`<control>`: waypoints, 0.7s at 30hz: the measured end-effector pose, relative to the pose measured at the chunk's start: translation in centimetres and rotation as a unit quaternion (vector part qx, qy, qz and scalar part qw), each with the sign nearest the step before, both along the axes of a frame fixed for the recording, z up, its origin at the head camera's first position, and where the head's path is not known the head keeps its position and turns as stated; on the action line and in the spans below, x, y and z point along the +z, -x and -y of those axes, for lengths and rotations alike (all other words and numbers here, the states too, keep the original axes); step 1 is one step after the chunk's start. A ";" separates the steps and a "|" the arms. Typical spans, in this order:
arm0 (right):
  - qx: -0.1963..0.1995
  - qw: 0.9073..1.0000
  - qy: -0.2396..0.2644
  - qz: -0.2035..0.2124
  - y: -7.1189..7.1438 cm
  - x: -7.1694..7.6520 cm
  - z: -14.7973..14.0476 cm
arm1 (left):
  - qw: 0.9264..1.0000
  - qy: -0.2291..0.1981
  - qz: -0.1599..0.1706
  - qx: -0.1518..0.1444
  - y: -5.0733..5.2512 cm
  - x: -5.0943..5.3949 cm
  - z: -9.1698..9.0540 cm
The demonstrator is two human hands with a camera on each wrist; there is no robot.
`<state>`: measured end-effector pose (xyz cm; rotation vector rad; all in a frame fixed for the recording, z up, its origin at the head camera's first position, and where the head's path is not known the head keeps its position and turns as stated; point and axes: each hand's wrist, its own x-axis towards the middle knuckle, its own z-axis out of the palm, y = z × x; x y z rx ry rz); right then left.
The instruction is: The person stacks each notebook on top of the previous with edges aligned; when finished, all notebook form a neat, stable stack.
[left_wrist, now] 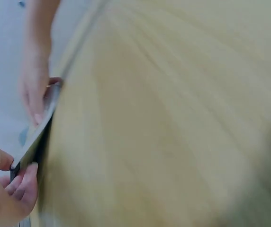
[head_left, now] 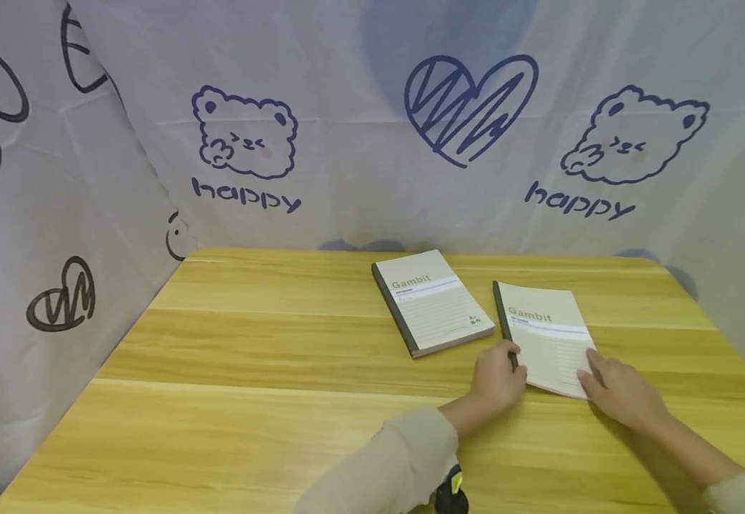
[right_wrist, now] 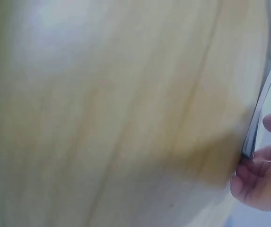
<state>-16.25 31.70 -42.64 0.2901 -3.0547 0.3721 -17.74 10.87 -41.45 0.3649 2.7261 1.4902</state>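
A white notebook [head_left: 547,335] marked "Gambit", with a dark spine, is held between both hands at the right of the table. My left hand [head_left: 499,375] pinches its spine side near the lower left corner. On the lower right edge, my right hand [head_left: 626,392] grips it with the thumb on the cover. The left wrist view shows the notebook [left_wrist: 43,125] edge-on, its near edge raised off the wood, with fingers of the left hand [left_wrist: 12,189] beneath. In the right wrist view, the right hand [right_wrist: 268,170] curls its fingers under the notebook's edge.
A second "Gambit" notebook [head_left: 433,303] lies flat just left of the held one, slightly turned. Both are on a wooden table [head_left: 218,414]. White cloth [head_left: 346,128] with drawings hangs behind the table and along its sides. A small black object [head_left: 452,496] sits by the left sleeve.
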 end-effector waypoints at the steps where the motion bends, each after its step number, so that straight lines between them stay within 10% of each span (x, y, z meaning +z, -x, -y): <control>1: 0.004 1.000 0.016 0.001 0.1 0.1 -0.1 | 0.999 -0.051 0.018 -0.004 0.1 0.1 0.0; 8: -0.027 0.991 0.122 0.056 0.3 1.1 -0.9 | 0.964 -0.232 0.122 0.035 0.7 1.4 -0.5; 11: -0.056 0.972 0.199 0.115 0.3 1.4 -1.2 | 0.953 -0.275 0.126 0.032 0.9 1.7 -0.4; 21: -0.047 0.801 0.582 0.133 0.3 1.3 -1.7 | 0.951 -0.295 0.091 -0.012 1.6 1.7 1.7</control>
